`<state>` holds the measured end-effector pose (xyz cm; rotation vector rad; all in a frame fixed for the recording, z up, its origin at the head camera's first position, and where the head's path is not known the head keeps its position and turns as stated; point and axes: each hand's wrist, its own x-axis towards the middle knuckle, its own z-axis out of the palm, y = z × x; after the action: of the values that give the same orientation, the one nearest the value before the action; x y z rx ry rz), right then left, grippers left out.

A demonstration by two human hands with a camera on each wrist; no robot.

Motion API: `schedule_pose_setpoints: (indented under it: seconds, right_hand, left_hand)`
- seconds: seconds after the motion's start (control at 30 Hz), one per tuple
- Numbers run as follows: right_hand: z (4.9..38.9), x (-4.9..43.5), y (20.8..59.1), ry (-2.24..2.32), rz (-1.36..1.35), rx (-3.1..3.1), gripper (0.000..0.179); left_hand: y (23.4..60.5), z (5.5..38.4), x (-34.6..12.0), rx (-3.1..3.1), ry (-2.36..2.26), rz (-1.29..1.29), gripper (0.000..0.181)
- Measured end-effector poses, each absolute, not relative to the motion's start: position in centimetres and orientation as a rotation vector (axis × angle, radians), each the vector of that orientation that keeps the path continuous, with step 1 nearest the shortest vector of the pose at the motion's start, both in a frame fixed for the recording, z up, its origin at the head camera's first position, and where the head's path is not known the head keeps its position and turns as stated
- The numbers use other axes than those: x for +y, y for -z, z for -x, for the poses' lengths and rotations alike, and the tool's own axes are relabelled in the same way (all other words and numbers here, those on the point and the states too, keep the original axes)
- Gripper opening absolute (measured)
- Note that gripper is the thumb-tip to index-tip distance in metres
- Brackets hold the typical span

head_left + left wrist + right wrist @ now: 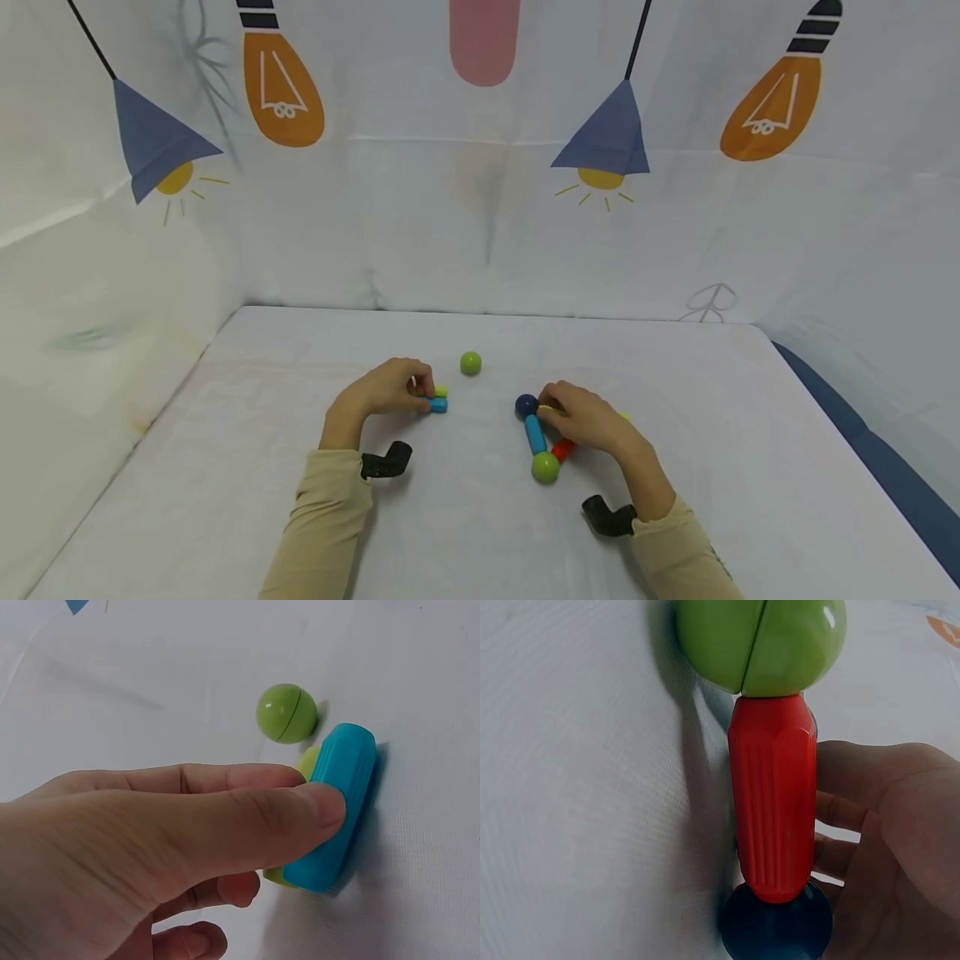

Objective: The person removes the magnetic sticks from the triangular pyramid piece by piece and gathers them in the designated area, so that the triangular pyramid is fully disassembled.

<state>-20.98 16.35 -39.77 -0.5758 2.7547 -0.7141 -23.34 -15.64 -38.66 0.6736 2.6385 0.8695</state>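
My left hand pinches a blue rod and a yellow-green rod side by side, thumb on the blue one. Just beyond them lies a loose green ball, split by a seam. My right hand grips a joined rod-and-ball frame at its far side, finger and thumb at a yellow rod. In that frame, a dark blue ball, a blue rod, a green ball and a red rod connect. Another dark blue ball ends the red rod. The hand hides part of the frame.
A white-covered table carries everything. Behind it hangs a white cloth printed with lamps and bulbs. Black wrist mounts stick out beside both forearms. Dark blue fabric shows past the right table edge.
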Motion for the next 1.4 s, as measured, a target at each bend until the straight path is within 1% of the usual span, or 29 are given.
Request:
schedule_pose_setpoints:
  seconds: [0.27, 0.43, 0.5, 0.63, 0.73, 0.8, 0.87, 1.07, 1.23, 1.4]
  right_hand:
    - [21.0, 16.5, 39.6, 0.702, 0.608, 2.740, 0.019]
    - [20.9, 16.4, 39.7, 0.721, 0.635, 2.732, 0.018]
    - [20.8, 16.3, 39.8, 0.731, 0.659, 2.725, 0.018]
    - [20.8, 16.2, 39.9, 0.750, 0.740, 2.712, 0.017]
    - [20.8, 16.2, 40.0, 0.769, 0.785, 2.712, 0.017]
    - [20.8, 16.2, 40.1, 0.780, 0.793, 2.712, 0.017]
    - [20.8, 16.2, 40.2, 0.780, 0.801, 2.718, 0.017]
    - [20.9, 16.2, 40.2, 0.782, 0.844, 2.716, 0.015]
    - [20.9, 16.2, 40.1, 0.788, 0.864, 2.704, 0.013]
    - [21.0, 16.3, 40.1, 0.744, 0.753, 2.769, 0.013]
  left_hand:
    - [38.6, 23.3, -15.6, 2.644, -0.883, -0.688, 0.009]
    - [38.5, 23.3, -13.9, 2.652, -0.945, -0.820, 0.002]
    - [38.7, 23.2, -12.4, 2.657, -0.940, -0.900, 0.007]
    - [39.4, 22.7, -8.7, 2.649, -0.877, -1.054, 0.026]
    - [40.1, 22.2, -6.5, 2.632, -0.802, -1.119, 0.041]
    - [40.5, 22.0, -5.6, 2.645, -0.756, -1.126, 0.045]
    - [40.7, 21.9, -5.1, 2.662, -0.741, -1.127, 0.044]
    - [41.0, 22.0, -5.1, 2.663, -0.802, -1.107, 0.031]
    - [40.9, 22.2, -5.4, 2.604, -0.839, -1.114, 0.029]
    - [40.4, 22.0, -5.8, 2.566, -0.853, -1.066, 0.029]
